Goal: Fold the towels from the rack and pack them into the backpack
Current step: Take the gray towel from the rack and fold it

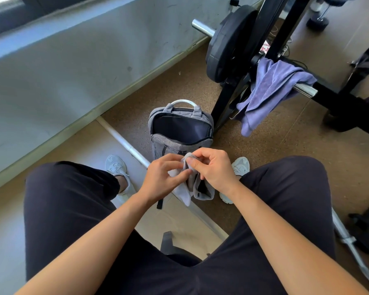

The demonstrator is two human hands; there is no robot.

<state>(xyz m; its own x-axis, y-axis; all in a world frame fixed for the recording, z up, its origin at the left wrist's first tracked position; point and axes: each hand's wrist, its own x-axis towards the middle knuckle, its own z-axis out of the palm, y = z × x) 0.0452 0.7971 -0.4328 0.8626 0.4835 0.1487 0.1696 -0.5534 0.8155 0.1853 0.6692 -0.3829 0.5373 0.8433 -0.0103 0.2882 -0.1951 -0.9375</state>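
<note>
A small white towel (182, 191) hangs between my knees, bunched at its top. My left hand (164, 177) and my right hand (213, 169) both pinch its upper edge, fingertips almost touching. Just beyond them a grey backpack (158, 143) stands on the floor with its main compartment unzipped and dark inside. A purple towel (268, 90) is draped over the chrome bar of the black rack (285, 24) at the upper right, apart from both hands.
A black weight plate (224, 45) sits on the bar left of the purple towel. The wall (73, 67) runs along the left. A white pipe (124, 143) crosses the floor by my white shoes (116, 166). A dumbbell (317, 20) lies at the far right.
</note>
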